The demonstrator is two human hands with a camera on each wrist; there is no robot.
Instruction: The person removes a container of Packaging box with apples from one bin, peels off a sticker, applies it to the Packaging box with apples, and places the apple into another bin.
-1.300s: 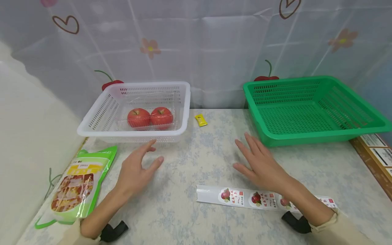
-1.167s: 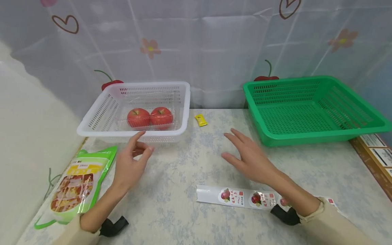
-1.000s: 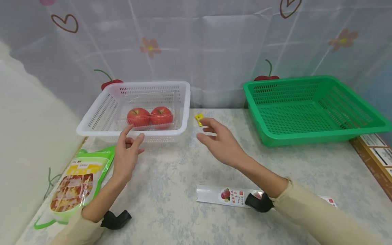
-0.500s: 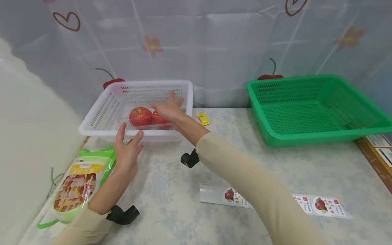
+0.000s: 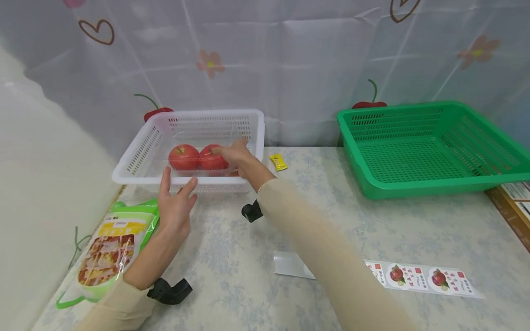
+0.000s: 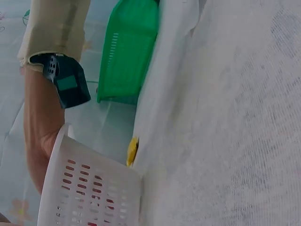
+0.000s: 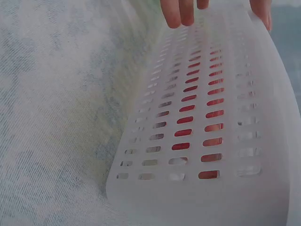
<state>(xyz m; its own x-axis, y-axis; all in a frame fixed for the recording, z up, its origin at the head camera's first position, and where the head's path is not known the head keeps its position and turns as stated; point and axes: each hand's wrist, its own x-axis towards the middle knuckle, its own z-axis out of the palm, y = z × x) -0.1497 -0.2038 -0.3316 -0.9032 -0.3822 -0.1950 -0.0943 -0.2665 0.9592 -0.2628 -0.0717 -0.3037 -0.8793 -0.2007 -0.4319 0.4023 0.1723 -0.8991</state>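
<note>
1. White basket (image 5: 136, 156), touched at its near rim by the left hand (image 5: 175, 207), fingers straight.
2. Clear tray (image 5: 198, 169) inside it, gripped by the right hand (image 5: 236, 154).
3. Two apples (image 5: 198, 157) just left of that hand.

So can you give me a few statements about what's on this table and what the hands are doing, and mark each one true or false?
1. Two red apples lie in the white basket. True.
2. The green basket holds an apple. False: nothing shows inside it.
3. The right hand reaches into the white basket beside the apples. True.
4. The left hand grips the snack bag. False: it is at the basket's front rim, fingers straight, with the bag beside it.
5. A strip of apple stickers lies on the table. True.
6. The small yellow packet sits inside the white basket. False: it lies on the table between the baskets.
</note>
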